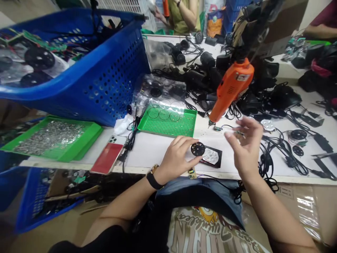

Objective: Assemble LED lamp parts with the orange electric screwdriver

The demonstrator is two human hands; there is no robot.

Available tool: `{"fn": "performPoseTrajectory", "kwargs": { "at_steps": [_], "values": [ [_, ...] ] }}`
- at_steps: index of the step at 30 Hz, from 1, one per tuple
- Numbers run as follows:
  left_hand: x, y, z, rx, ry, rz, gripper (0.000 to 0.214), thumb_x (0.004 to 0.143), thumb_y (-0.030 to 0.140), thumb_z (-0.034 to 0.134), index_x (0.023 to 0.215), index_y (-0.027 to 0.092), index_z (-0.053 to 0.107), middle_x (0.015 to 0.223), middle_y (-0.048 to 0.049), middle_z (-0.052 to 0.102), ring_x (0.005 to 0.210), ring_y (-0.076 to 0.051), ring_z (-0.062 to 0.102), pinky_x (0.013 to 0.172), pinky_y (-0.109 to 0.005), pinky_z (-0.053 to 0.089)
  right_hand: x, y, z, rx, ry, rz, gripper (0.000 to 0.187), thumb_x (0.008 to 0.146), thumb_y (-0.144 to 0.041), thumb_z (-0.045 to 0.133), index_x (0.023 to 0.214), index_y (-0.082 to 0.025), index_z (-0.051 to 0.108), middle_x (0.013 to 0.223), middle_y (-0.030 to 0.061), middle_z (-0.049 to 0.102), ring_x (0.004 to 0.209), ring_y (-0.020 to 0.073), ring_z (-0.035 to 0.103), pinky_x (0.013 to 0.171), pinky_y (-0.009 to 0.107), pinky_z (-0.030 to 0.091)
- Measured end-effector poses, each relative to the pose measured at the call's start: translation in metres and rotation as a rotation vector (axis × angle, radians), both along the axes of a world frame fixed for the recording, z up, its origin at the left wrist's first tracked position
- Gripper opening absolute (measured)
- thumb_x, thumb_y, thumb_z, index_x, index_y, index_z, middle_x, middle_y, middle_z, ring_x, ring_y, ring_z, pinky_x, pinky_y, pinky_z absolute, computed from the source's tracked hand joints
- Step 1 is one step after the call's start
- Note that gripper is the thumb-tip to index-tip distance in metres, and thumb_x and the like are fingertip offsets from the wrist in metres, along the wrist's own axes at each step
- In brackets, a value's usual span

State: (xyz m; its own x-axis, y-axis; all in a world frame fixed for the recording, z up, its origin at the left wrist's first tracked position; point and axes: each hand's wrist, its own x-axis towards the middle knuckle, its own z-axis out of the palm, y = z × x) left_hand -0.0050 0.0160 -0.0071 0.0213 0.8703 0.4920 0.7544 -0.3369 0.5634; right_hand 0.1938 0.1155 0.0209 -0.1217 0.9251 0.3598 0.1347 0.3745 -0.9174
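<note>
Disc [198,149] pinched between thumb and fingers of left hand [180,154], over the left end of the black case [219,159], contact unclear; right hand [247,149] loose, fingers parted, nothing clear in its grasp. Step looks like positioning the disc; next move would call for steady lining-up. Writing: shirt [202,233] print not surely legible; driver [231,92] label and distant sack [214,24] too small.
</note>
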Motion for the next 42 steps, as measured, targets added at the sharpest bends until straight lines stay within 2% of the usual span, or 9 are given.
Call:
{"fn": "performPoseTrajectory", "kwargs": {
  "at_steps": [3,8,12,15,21,26,31,38,42],
  "values": [
    [-0.015,-0.006,-0.009,-0.072,-0.025,0.051,0.04,0.089,0.035,0.076,0.123,0.02,0.061,0.118,-0.0104,0.07,0.113,-0.027,0.063,0.099,-0.048,0.054,-0.026,0.032,0.009,0.146,-0.04,0.104,0.068,0.087,-0.047,0.074,0.143,-0.034,0.037,0.138,0.0117,0.056,0.109,0.0236,0.067,0.086,0.041,0.06],
    [-0.031,-0.004,-0.01,-0.09,-0.031,0.105,0.04,0.088,0.032,0.077,0.122,0.02,0.061,0.118,-0.0102,0.07,0.115,-0.028,0.063,0.101,-0.05,0.054,-0.095,0.081,0.015,0.113,0.079,0.212,0.049,0.095,-0.053,0.059,0.137,-0.036,0.04,0.123,0.0072,0.064,0.069,0.0134,0.067,0.062,0.033,0.058],
    [-0.032,-0.002,-0.01,-0.063,-0.067,0.108,0.041,0.088,0.03,0.077,0.124,0.022,0.06,0.119,-0.0095,0.07,0.115,-0.028,0.063,0.102,-0.051,0.054,-0.14,0.107,0.005,0.049,0.17,0.182,0.046,0.096,-0.057,0.055,0.134,-0.033,0.045,0.11,0.0043,0.065,0.062,0.0105,0.066,0.056,0.027,0.054],
    [-0.025,-0.009,-0.01,-0.049,-0.128,0.132,0.043,0.088,0.027,0.076,0.127,0.023,0.059,0.118,-0.0095,0.069,0.115,-0.027,0.063,0.102,-0.051,0.055,-0.158,0.116,-0.009,0.013,0.182,0.174,0.048,0.094,-0.063,0.053,0.129,-0.03,0.049,0.086,-0.0011,0.063,0.058,0.0116,0.064,0.052,0.027,0.051],
    [-0.008,-0.028,-0.01,-0.108,-0.234,0.104,0.05,0.087,0.032,0.079,0.131,0.026,0.055,0.117,-0.0091,0.069,0.113,-0.027,0.063,0.097,-0.048,0.057,-0.165,0.119,-0.034,0.087,0.219,0.185,0.054,0.091,-0.076,0.045,0.113,-0.027,0.052,0.056,-0.0077,0.047,0.049,0.0157,0.061,0.046,0.028,0.042],
    [-0.008,-0.029,-0.014,-0.132,-0.279,0.107,0.052,0.088,0.034,0.079,0.133,0.027,0.055,0.117,-0.0089,0.069,0.115,-0.027,0.063,0.098,-0.048,0.058,-0.167,0.122,-0.044,0.146,0.113,0.136,0.057,0.095,-0.079,0.029,0.111,-0.029,0.051,0.057,-0.0064,0.045,0.05,0.0165,0.061,0.05,0.031,0.044],
    [-0.01,-0.026,-0.019,-0.145,-0.283,0.104,0.052,0.088,0.035,0.079,0.134,0.028,0.055,0.117,-0.009,0.069,0.115,-0.027,0.064,0.099,-0.05,0.058,-0.169,0.125,-0.051,0.172,0.076,0.129,0.053,0.095,-0.076,0.034,0.112,-0.029,0.052,0.062,-0.0039,0.05,0.057,0.0185,0.066,0.052,0.031,0.045],
    [-0.009,-0.026,-0.021,-0.145,-0.281,0.128,0.05,0.088,0.033,0.078,0.133,0.027,0.056,0.117,-0.0092,0.069,0.115,-0.027,0.064,0.099,-0.049,0.058,-0.172,0.123,-0.049,0.158,0.176,0.115,0.05,0.092,-0.077,0.044,0.095,-0.028,0.048,0.059,-0.0068,0.043,0.04,0.0109,0.049,0.044,0.027,0.038],
    [-0.008,-0.026,-0.019,-0.149,-0.274,0.136,0.05,0.089,0.034,0.077,0.133,0.028,0.056,0.116,-0.009,0.069,0.113,-0.027,0.065,0.097,-0.049,0.059,-0.172,0.123,-0.05,0.133,0.14,0.129,0.051,0.093,-0.077,0.04,0.101,-0.028,0.049,0.06,-0.0064,0.043,0.042,0.0126,0.05,0.046,0.029,0.04]
  ]
}}
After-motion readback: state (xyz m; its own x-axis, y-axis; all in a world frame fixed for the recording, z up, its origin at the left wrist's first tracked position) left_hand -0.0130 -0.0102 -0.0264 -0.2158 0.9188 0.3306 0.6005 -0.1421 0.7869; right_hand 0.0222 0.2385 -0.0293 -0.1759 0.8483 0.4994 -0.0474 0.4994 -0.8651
